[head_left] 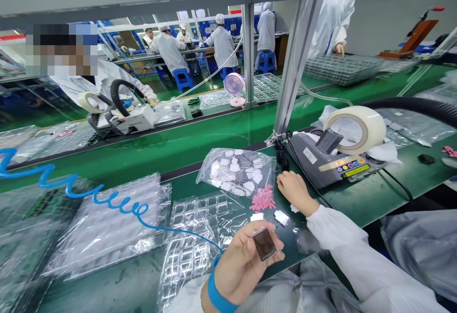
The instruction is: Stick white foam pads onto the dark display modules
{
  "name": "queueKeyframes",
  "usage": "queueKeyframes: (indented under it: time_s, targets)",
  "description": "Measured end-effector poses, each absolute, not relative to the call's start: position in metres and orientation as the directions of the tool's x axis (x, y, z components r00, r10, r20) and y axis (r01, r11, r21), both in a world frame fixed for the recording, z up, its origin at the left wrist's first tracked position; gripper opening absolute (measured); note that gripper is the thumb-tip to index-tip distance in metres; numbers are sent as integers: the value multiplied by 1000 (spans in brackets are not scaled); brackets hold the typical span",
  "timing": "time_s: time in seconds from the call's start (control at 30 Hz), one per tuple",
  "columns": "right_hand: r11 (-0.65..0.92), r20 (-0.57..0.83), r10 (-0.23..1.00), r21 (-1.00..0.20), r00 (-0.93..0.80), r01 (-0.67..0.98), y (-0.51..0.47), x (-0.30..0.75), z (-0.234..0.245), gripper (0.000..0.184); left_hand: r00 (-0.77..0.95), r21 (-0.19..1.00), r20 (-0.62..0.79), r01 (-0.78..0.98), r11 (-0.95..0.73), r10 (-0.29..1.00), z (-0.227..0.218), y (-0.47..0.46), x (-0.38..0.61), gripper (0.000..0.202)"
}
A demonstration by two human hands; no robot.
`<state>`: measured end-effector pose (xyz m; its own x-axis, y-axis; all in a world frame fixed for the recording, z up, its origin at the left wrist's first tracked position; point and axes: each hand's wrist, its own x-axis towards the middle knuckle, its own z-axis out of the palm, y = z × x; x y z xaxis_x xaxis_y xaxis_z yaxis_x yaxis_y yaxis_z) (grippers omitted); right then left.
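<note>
My left hand [243, 258], with a blue wrist strap [218, 294], grips a small square dark panel [264, 244] with clear edges between thumb and fingers. The panel's dark face is tilted up towards me. Over the bench beside the grey tape dispenser [317, 158], my right hand [294, 190] has its fingers curled down; whatever they hold is hidden. A pile of pink strips [263, 199] lies left of that hand. Small white squares [281, 217] rest between my two hands. Behind the strips sits a clear bag [233, 170] full of white and striped pieces.
A clear compartment tray [194, 229] lies left of my hands, beside a stack of plastic-wrapped trays [114, 222]. The blue coiled cord [117, 204] crosses above them to my wrist. A metal post [298, 56] rises behind the bench. Co-workers in white [221, 44] are beyond.
</note>
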<state>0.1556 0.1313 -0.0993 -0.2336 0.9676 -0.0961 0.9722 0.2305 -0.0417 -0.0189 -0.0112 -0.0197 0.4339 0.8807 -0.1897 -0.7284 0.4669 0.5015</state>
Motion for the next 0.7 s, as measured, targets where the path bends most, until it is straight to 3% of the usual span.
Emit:
queueKeyframes:
  time_s: [0.17,0.4,0.7]
  targets:
    - [210,-110,972,7,-208,978,127,161,-99,22,439,519,-226,-701,489,870,-19,-11,-17,37]
    - [230,-95,969,-12,-230,973,118,167,-99,21,436,514,-251,-696,501,864,-21,-11,-17,36]
    - [298,4,952,-245,-306,923,116,173,-85,18,453,525,-245,-681,510,857,-23,-11,-13,37]
